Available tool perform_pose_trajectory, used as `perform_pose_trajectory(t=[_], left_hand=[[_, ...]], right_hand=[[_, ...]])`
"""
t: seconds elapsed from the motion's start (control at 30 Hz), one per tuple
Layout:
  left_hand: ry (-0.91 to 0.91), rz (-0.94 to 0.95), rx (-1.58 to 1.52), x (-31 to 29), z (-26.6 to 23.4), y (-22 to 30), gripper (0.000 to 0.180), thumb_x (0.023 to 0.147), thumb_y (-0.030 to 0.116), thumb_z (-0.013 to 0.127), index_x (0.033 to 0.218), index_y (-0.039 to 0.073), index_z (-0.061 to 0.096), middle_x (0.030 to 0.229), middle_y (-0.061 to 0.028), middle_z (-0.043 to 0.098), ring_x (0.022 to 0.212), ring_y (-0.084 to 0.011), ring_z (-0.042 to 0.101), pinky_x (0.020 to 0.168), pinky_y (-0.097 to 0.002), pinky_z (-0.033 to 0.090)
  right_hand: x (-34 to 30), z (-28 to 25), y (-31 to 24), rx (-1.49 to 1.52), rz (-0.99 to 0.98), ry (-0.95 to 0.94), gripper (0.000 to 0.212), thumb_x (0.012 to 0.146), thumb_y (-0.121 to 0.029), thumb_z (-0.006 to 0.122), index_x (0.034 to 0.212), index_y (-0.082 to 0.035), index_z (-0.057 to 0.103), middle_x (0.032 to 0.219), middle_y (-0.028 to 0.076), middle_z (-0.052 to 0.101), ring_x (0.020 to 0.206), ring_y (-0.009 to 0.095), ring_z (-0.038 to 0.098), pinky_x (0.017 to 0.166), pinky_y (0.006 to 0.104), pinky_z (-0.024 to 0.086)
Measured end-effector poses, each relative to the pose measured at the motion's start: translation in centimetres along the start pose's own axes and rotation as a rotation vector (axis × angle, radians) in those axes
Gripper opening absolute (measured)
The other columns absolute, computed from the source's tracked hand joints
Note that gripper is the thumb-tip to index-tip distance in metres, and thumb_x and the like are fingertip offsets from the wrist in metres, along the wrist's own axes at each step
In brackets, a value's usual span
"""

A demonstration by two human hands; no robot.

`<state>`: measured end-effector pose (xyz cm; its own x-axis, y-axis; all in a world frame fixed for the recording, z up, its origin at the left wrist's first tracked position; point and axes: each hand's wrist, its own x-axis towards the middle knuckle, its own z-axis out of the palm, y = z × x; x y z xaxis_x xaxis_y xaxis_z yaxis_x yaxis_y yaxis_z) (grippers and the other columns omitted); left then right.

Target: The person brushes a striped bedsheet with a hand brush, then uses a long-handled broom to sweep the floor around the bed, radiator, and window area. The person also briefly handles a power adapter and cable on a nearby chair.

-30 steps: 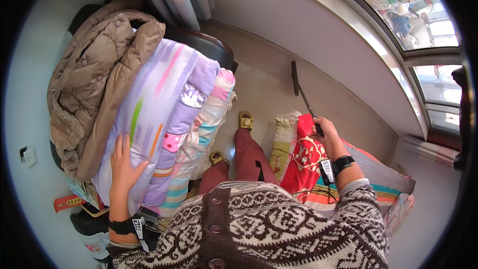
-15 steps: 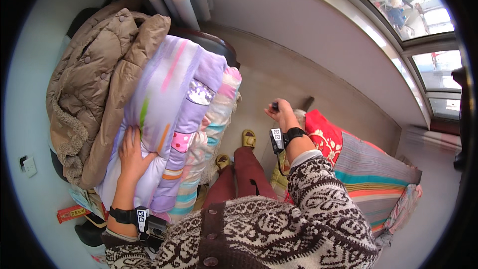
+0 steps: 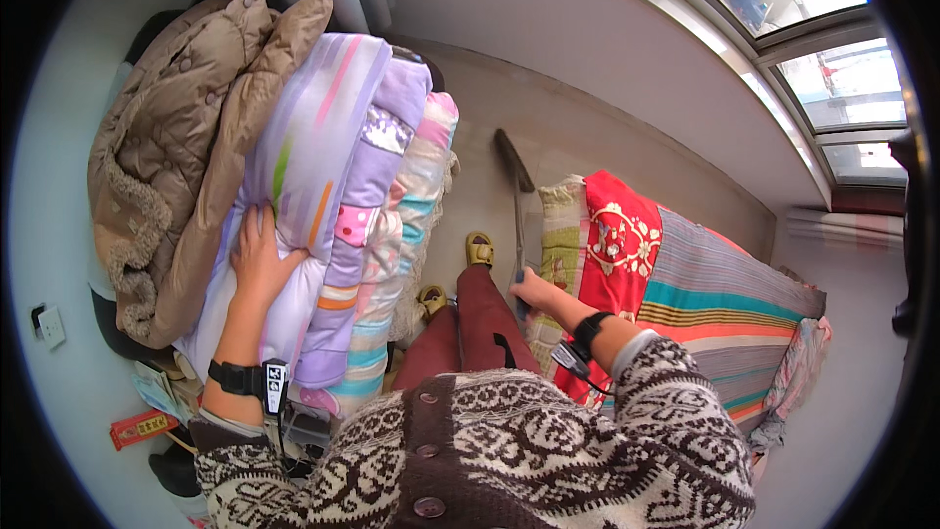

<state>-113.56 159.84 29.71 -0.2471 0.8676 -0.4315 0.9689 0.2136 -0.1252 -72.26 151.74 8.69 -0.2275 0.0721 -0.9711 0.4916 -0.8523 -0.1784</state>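
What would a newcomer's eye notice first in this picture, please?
Probably the bright red cloth with a pale floral pattern, right of centre, beside the striped cover. On the left, the left hand lies spread on folded lilac bedding, next to a brown padded coat. Near the middle, the right hand grips a long-handled tool, its head away from the person.

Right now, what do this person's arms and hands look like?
The left hand and right hand wear no gloves. Patterned brown and cream knit sleeves end over pale cuffs; black wrist straps carry small black and white boxes, with a dark cable at the right one.
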Motion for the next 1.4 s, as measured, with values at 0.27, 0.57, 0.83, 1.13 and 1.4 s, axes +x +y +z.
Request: perform_pose_trajectory(t=[0.27, 0.57, 0.83, 1.13, 1.4], left_hand=[[0.019, 0.01, 0.01, -0.6, 0.7, 0.2, 0.092, 0.067, 0.04, 0.073, 0.14, 0.01, 0.025, 0.144, -0.018, 0.024, 0.132, -0.0363, 0.025, 0.093, -0.0632, 0.03], [-0.007, -0.038, 0.078, -0.4, 1.1, 1.3, 0.093, 0.067, 0.043, 0.071, 0.141, 0.009, 0.025, 0.144, -0.0188, 0.024, 0.132, -0.0372, 0.026, 0.097, -0.0567, 0.031], [0.016, -0.029, 0.066, 0.6, 2.8, 0.6, 0.094, 0.065, 0.043, 0.073, 0.14, 0.01, 0.026, 0.145, -0.0168, 0.024, 0.133, -0.0352, 0.024, 0.093, -0.0615, 0.032], [0.111, 0.048, 0.061, 0.3, 3.7, 0.0, 0.093, 0.067, 0.047, 0.07, 0.14, 0.009, 0.026, 0.143, -0.0183, 0.026, 0.131, -0.0361, 0.027, 0.096, -0.0576, 0.032], [0.269, 0.208, 0.161, -11.0, 2.1, -1.4, 0.085, 0.073, 0.038, 0.069, 0.141, 0.009, 0.026, 0.145, -0.0163, 0.025, 0.134, -0.0339, 0.024, 0.102, -0.0544, 0.026]], right_hand=[[-10.3, -0.7, 10.2, 0.436, -0.007, 0.006, 0.052, 0.078, -0.013, 0.056, 0.126, -0.004, 0.038, 0.064, 0.01, 0.054, 0.042, 0.019, 0.052, 0.039, 0.0342, 0.047], [-7.9, -4.6, 8.1, 0.406, -0.265, 0.29, 0.053, 0.073, -0.004, 0.056, 0.125, -0.006, 0.046, 0.06, 0.007, 0.051, 0.042, 0.015, 0.05, 0.04, 0.0323, 0.045], [7.2, -7.8, 1.6, 0.246, -0.206, 0.356, 0.069, 0.073, -0.004, 0.05, 0.138, -0.015, 0.03, 0.069, 0.014, 0.058, 0.048, 0.022, 0.055, 0.042, 0.0385, 0.047], [-0.4, -1.0, 14.4, -0.294, -0.185, 0.382, 0.064, 0.073, -0.012, 0.05, 0.135, -0.016, 0.034, 0.083, 0.026, 0.062, 0.067, 0.037, 0.064, 0.05, 0.0426, 0.051], [-10.9, 0.5, 22.6, -0.304, -0.113, 0.202, 0.064, 0.075, -0.008, 0.053, 0.136, -0.015, 0.036, 0.075, 0.019, 0.061, 0.055, 0.025, 0.062, 0.047, 0.0377, 0.05]])
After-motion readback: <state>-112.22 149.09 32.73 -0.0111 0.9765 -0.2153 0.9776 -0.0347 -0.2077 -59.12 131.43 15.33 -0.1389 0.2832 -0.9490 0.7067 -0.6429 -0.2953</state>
